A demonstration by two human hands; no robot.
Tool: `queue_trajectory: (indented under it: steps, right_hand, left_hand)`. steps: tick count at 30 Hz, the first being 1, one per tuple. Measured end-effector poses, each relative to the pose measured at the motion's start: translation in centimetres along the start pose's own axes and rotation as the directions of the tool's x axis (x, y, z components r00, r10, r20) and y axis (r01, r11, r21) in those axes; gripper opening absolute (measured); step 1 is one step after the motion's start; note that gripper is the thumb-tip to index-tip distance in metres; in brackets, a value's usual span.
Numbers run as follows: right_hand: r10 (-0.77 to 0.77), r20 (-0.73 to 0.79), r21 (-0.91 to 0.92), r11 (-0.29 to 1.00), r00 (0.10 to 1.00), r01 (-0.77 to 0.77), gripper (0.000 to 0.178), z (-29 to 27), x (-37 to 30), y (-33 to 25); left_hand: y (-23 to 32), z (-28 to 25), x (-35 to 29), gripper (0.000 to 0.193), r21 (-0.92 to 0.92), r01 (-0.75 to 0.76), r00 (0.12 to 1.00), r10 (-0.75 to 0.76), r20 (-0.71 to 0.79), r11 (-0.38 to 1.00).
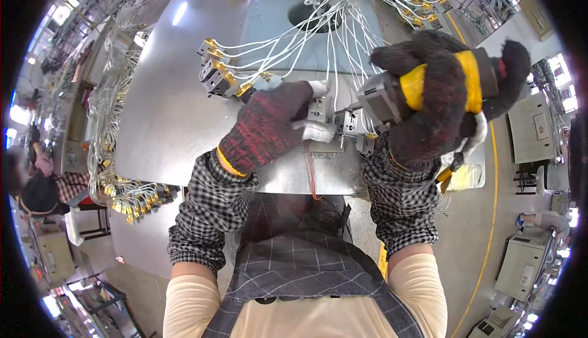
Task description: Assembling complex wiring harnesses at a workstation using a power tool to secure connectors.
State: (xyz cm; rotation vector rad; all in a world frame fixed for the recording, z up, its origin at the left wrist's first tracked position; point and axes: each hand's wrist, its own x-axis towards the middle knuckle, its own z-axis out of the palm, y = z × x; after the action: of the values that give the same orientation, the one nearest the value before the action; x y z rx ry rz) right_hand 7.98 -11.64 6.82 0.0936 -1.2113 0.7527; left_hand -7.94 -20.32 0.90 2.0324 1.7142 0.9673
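Note:
My left hand [269,126], in a dark red and black knit glove with white-covered fingertips, grips a small grey socket block [316,110] between thumb and fingers on the metal table. In my right hand [435,99], in a dark fuzzy glove, is a power screwdriver [380,98] with yellow bands, held sideways. Its tip points left, just above a second socket block [347,122] that sits right of the first. White wires [334,44] fan out to the blocks from a round opening in the table's plate. Whether the tip touches a screw is too small to tell.
Several wired socket blocks with brass-coloured parts [217,74] lie left of my hand; more [422,7] are at the far right. Wire bundles [138,197] hang beyond the table's left edge. A red wire [310,169] crosses the near edge. Another person [46,191] is at the far left.

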Motion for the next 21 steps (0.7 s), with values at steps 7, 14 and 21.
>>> queue_trajectory:
  steps: [7,14,21]
  right_hand:
    - [0.279,-0.059,-0.293,0.913,0.959,-0.284,0.077,0.9,-1.6,-1.8]
    - [0.275,-0.030,-0.140,0.951,0.961,-0.276,0.075,1.7,-1.9,-1.4]
    - [0.369,-0.164,0.172,0.924,0.915,-0.341,0.074,1.7,-2.0,-1.9]
  left_hand:
    - [-0.3,0.0,0.0,0.061,0.123,-0.048,0.994,0.035,0.107,0.991]
    - [-0.1,-0.4,-1.1,0.043,0.212,-0.087,0.975,0.127,-0.183,0.973]
    - [-4.4,-4.0,-3.0,0.061,0.778,0.008,0.967,0.192,-0.165,0.628]
